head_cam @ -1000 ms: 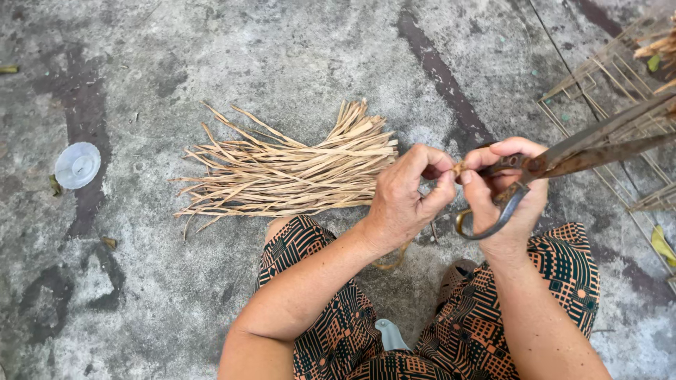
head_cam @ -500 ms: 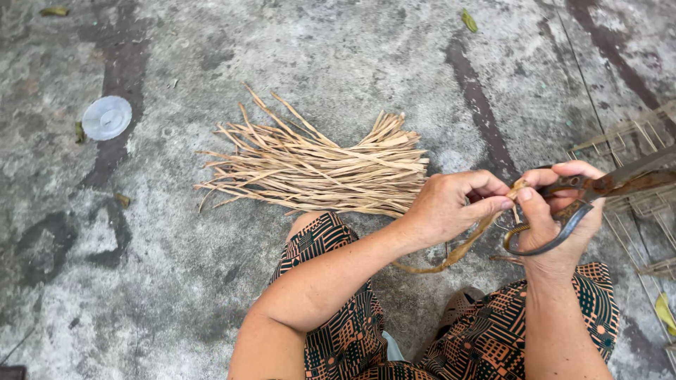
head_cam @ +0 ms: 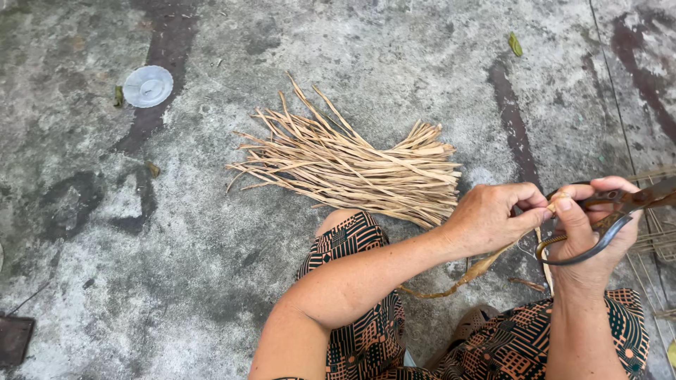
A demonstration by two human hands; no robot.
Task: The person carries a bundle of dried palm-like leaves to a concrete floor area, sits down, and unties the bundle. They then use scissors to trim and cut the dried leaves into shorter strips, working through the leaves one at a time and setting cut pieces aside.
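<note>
My right hand (head_cam: 593, 232) grips the ring handles of a pair of old metal scissors (head_cam: 611, 211), whose blades run off the right edge. My left hand (head_cam: 495, 218) pinches a thin tan strip (head_cam: 470, 271) right beside the scissors' handles; the strip curls down below both hands. A bundle of pale dried straw strips (head_cam: 355, 169) lies fanned out on the concrete just beyond my left forearm and knee.
A round clear plastic lid (head_cam: 147, 86) lies on the stained concrete floor (head_cam: 211, 281) at the far left. Thin strips of a woven frame (head_cam: 658, 239) show at the right edge. A green leaf (head_cam: 516, 43) lies at the top. My patterned trousers (head_cam: 359, 243) cover my knees.
The view has shifted, so the straw bundle and lid appear further right and lower. My hands stay together at the scissors; the tan strip now hangs curling below them.
</note>
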